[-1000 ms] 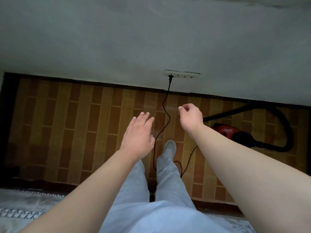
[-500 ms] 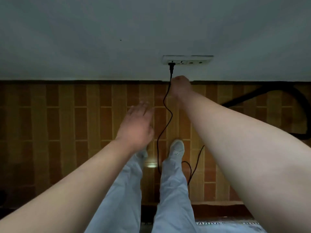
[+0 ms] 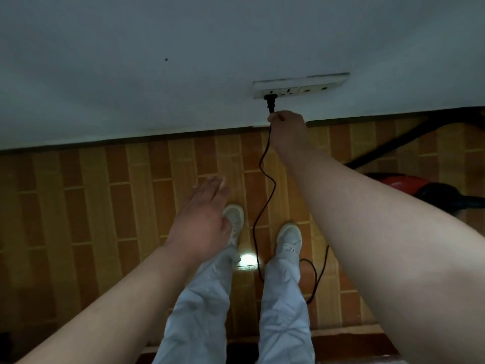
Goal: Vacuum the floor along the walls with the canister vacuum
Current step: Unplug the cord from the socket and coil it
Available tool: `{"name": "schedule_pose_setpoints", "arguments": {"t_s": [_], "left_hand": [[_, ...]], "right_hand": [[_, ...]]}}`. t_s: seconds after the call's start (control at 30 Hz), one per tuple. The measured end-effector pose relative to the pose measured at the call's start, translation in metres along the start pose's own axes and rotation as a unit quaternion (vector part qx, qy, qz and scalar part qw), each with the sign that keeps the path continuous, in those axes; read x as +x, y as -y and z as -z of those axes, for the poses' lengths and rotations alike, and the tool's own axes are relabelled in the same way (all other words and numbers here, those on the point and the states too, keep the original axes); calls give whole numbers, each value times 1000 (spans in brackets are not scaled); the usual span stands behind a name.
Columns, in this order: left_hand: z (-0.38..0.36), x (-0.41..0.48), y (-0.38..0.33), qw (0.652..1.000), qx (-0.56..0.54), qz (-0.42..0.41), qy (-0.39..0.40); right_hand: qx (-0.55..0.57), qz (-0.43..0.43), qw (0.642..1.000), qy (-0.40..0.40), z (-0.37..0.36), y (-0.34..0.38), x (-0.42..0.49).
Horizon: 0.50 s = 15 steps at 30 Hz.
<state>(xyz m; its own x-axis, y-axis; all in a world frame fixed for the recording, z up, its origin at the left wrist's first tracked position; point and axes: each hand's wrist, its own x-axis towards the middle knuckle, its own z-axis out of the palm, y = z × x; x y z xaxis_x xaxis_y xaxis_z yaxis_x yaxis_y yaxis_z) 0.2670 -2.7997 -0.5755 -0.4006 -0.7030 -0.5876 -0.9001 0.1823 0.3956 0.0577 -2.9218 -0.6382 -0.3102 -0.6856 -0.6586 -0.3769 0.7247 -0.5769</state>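
Pale grey wall above, brick-pattern tile floor below; dim light, one bright glare spot on the tiles between the shoes.

Right hand: fingers curled tight, pinching the black cord just under the plug. Plug sits in the left end of a white socket strip mounted low on the wall. Below the hand the cord hangs in loose waves to the floor, passes between the feet and loops behind the right trouser leg.

Left hand: fingers straight and together, palm down, holding nothing, touching nothing; hovers above the left shoe.

Canister vacuum: red body with a dark end, on the floor at the right edge, largely hidden behind the right forearm. Black hose runs from that side up toward the wall base.

Position: vacuum lies well apart from the right hand, lower and to its right; only the cord is in that hand.
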Motion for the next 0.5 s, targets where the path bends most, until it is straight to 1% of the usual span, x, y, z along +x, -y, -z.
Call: {"name": "schedule_pose_setpoints", "arguments": {"t_s": [0.2,0.4,0.5], "left_hand": [[2,1,0,1000,7,-6,-8],[-1,6,-3,1000,-5,-20,-9],[-2,5,0,1000,-6,-22,-7]], "right_hand": [[75,-13,997,-29,-4,-2,-3],[75,-16,997,-17,-4,0,-4],[73,-50,996,-16,-7,-17,-15]]}}
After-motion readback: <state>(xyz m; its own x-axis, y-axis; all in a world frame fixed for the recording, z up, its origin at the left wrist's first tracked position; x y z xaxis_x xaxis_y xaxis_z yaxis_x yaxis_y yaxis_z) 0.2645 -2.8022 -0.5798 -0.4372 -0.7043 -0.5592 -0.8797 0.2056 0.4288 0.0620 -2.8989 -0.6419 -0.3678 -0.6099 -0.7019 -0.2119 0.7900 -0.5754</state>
